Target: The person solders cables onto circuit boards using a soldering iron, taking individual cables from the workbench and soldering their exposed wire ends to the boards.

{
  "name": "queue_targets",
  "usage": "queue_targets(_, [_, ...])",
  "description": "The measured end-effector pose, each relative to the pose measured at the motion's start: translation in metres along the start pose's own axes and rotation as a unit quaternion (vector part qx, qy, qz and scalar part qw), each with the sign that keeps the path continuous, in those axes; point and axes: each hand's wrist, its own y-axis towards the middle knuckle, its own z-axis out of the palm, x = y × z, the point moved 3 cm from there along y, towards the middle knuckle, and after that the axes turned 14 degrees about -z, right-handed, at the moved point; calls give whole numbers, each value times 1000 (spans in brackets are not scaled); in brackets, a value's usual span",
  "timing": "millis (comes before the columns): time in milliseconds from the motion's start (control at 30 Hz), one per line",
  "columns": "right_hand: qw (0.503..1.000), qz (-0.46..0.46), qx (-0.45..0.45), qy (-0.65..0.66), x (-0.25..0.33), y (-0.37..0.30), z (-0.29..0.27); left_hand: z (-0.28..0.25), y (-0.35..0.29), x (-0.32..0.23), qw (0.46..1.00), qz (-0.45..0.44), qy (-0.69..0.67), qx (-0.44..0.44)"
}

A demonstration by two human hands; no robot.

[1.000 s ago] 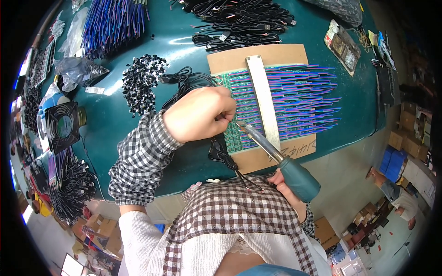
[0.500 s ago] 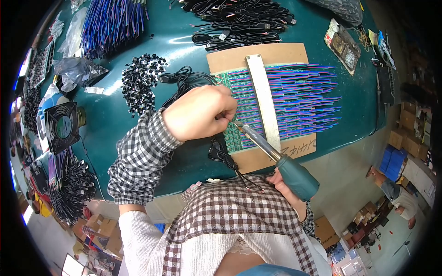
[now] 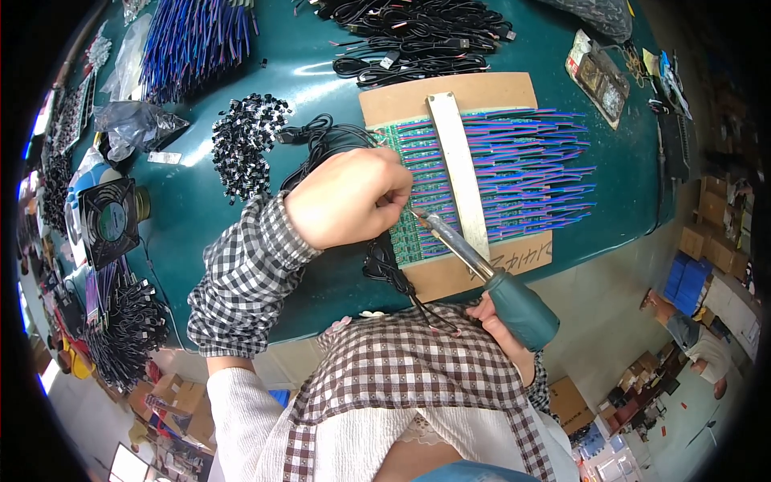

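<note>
My left hand (image 3: 349, 199) is closed in a pinch above the left edge of a row of green circuit boards (image 3: 411, 247); its fingertips hide what they hold. In my right hand (image 3: 504, 331) is a soldering iron (image 3: 522, 309) with a green handle, its tip pointing up-left, close beside the left fingertips. Blue and pink wires (image 3: 530, 169) stretch right from the boards. Across them lies a pale metal bar (image 3: 459, 177), over a brown cardboard sheet (image 3: 450, 87). Black cables (image 3: 321, 145) run beside and below my left hand.
Small black-and-white connectors (image 3: 247, 145) lie piled left of the cables. Bundled blue wires (image 3: 197, 48) and black USB cables (image 3: 418, 40) are at the back. A small fan (image 3: 108, 223) stands at the left, and a worn tray of solder scraps (image 3: 598, 80) lies far right.
The soldering iron has shifted slightly right, its tip a little further from my left fingertips. The boards and cardboard have moved very slightly left. My left hand stays almost in place.
</note>
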Motion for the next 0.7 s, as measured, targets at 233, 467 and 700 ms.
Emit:
queue_targets(233, [998, -20, 32, -59, -4, -2, -3, 0, 4, -4, 999, -23, 24, 11])
queue_targets(467, [996, -23, 36, -81, 3, 3, 0, -1, 6, -3, 999, -29, 30, 22])
queue_targets(700, [995, 7, 21, -97, 13, 8, 4, -1, 6, -5, 999, -25, 29, 14])
